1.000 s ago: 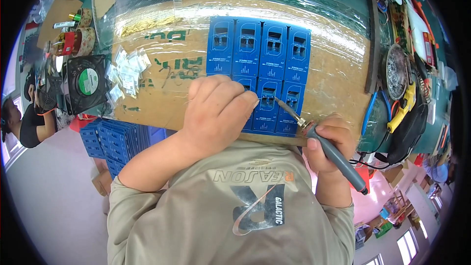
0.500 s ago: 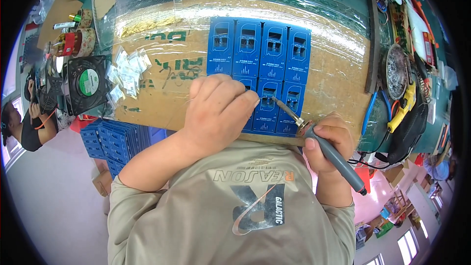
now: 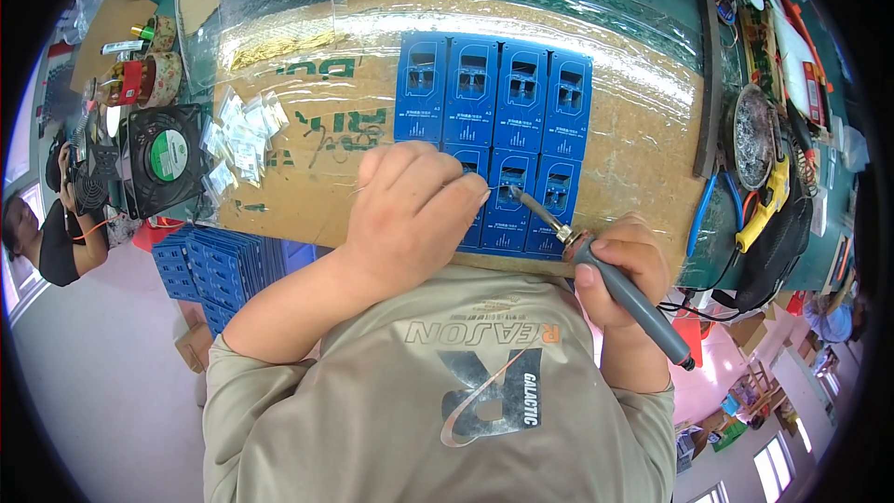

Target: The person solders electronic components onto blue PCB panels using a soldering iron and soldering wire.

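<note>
A panel of blue circuit boards (image 3: 470, 123) lies in front of me, several boards in two rows, each with a cut-out. My right hand (image 3: 626, 265) is closed round the grey handle of a soldering iron (image 3: 643, 305). The iron slants up and left, its tip at the cut-out of a near-row board. Over the panel's near left part, my left hand (image 3: 405, 210) is closed, thumb and forefinger pinched close to the iron's tip. A thin solder wire seems to pass through that pinch; little of it shows. The hand hides some of the near-row boards.
Small clear packets (image 3: 247, 140) and a black fan (image 3: 168, 158) are on the left. Stacked blue boards (image 3: 219, 270) stand below the table edge. Blue-handled pliers (image 3: 700, 214), a yellow-handled tool (image 3: 765, 210) and a round metal dish (image 3: 752, 135) lie right. Another person (image 3: 56, 233) is far left.
The soldering iron's tip has shifted slightly down and left within the same board's cut-out area. My left hand has moved very slightly left. The person far left has raised their hands.
</note>
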Demonstrator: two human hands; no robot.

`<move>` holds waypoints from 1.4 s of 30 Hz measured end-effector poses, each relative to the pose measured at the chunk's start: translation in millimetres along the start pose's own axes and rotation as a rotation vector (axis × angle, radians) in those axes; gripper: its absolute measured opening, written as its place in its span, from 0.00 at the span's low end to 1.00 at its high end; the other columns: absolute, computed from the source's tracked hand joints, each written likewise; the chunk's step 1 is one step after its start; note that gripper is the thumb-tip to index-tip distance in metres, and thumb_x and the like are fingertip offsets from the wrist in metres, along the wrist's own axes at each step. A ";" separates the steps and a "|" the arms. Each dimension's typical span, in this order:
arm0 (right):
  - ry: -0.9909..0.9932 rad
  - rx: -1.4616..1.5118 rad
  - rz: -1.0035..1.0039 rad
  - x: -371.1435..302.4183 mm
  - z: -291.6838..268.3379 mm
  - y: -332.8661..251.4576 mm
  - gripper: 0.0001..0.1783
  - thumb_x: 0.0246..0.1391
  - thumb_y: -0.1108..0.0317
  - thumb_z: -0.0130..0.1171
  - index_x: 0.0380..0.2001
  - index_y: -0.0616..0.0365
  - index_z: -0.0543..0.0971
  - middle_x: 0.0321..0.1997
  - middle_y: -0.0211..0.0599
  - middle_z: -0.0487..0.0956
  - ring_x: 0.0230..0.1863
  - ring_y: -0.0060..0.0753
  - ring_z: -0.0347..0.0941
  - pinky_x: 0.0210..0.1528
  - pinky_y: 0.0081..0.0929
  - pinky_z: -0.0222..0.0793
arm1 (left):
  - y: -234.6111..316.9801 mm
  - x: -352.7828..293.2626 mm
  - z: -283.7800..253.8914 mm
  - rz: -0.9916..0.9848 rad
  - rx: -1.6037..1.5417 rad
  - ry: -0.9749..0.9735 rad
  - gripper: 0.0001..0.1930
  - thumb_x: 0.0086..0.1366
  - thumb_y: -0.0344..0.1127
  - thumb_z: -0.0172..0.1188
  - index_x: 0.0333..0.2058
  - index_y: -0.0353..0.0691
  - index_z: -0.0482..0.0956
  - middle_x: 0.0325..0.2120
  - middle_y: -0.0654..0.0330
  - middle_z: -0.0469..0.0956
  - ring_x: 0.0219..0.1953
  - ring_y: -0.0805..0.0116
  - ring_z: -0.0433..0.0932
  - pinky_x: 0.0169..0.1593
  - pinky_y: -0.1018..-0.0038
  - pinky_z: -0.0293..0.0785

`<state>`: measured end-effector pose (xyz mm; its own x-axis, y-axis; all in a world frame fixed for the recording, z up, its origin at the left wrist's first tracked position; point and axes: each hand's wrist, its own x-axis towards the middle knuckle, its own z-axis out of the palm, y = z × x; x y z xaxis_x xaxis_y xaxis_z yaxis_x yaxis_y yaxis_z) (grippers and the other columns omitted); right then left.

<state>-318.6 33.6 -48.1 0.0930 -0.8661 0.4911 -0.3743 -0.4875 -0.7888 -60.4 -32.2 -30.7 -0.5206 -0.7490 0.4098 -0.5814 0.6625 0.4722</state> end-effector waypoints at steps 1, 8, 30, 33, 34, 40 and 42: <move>0.000 0.001 0.000 0.8 0.1 -0.2 0.16 0.45 0.69 0.73 0.36 0.58 0.77 0.25 0.37 0.79 0.20 0.35 0.73 0.23 0.30 0.63 | 0.1 -0.2 0.3 0.004 0.007 -0.002 0.13 0.52 0.27 0.71 0.38 0.42 0.83 0.34 0.62 0.77 0.39 0.59 0.76 0.44 0.65 0.67; -0.003 -0.004 -0.011 1.9 0.3 -1.1 0.16 0.45 0.69 0.73 0.36 0.58 0.77 0.25 0.37 0.78 0.20 0.34 0.72 0.23 0.30 0.63 | 0.2 -1.1 0.2 -0.002 0.005 -0.007 0.13 0.52 0.28 0.71 0.38 0.43 0.83 0.34 0.62 0.77 0.39 0.59 0.76 0.44 0.65 0.66; 0.010 0.031 -0.020 -0.9 0.5 -2.4 0.16 0.45 0.70 0.72 0.36 0.58 0.77 0.24 0.37 0.78 0.20 0.34 0.71 0.24 0.30 0.63 | 0.4 -5.3 0.4 0.020 -0.013 -0.016 0.14 0.51 0.29 0.71 0.38 0.44 0.83 0.36 0.62 0.77 0.40 0.59 0.75 0.43 0.65 0.66; -0.012 0.023 -0.027 -1.5 0.2 -1.3 0.16 0.45 0.70 0.72 0.36 0.58 0.77 0.24 0.36 0.79 0.20 0.34 0.72 0.24 0.30 0.63 | 1.0 -4.5 0.0 0.015 -0.006 -0.020 0.13 0.51 0.29 0.70 0.38 0.44 0.83 0.35 0.62 0.77 0.39 0.59 0.75 0.43 0.65 0.66; -0.012 0.021 -0.026 -1.0 -0.1 -2.0 0.16 0.45 0.70 0.72 0.36 0.58 0.77 0.24 0.36 0.79 0.20 0.34 0.72 0.24 0.30 0.63 | 1.1 -3.9 0.0 0.017 -0.010 -0.021 0.13 0.51 0.29 0.70 0.38 0.44 0.83 0.35 0.62 0.76 0.39 0.59 0.75 0.43 0.65 0.66; -0.017 0.008 -0.029 0.3 -0.8 -3.8 0.15 0.45 0.70 0.72 0.36 0.58 0.77 0.24 0.36 0.79 0.20 0.34 0.72 0.24 0.30 0.63 | 1.5 -2.7 0.1 0.021 -0.012 -0.033 0.13 0.51 0.29 0.70 0.38 0.44 0.83 0.34 0.62 0.76 0.39 0.60 0.75 0.43 0.65 0.65; -0.017 0.008 -0.029 -0.3 -0.5 -3.5 0.15 0.45 0.70 0.72 0.36 0.58 0.77 0.24 0.37 0.79 0.20 0.34 0.72 0.24 0.30 0.63 | 0.8 -3.1 0.3 0.019 -0.011 -0.034 0.13 0.51 0.29 0.70 0.37 0.44 0.83 0.34 0.62 0.76 0.39 0.60 0.75 0.43 0.65 0.66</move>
<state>-317.8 35.6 -45.3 0.1196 -0.8532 0.5077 -0.3638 -0.5134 -0.7772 -59.5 -29.3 -31.8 -0.5526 -0.7352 0.3925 -0.5640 0.6766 0.4733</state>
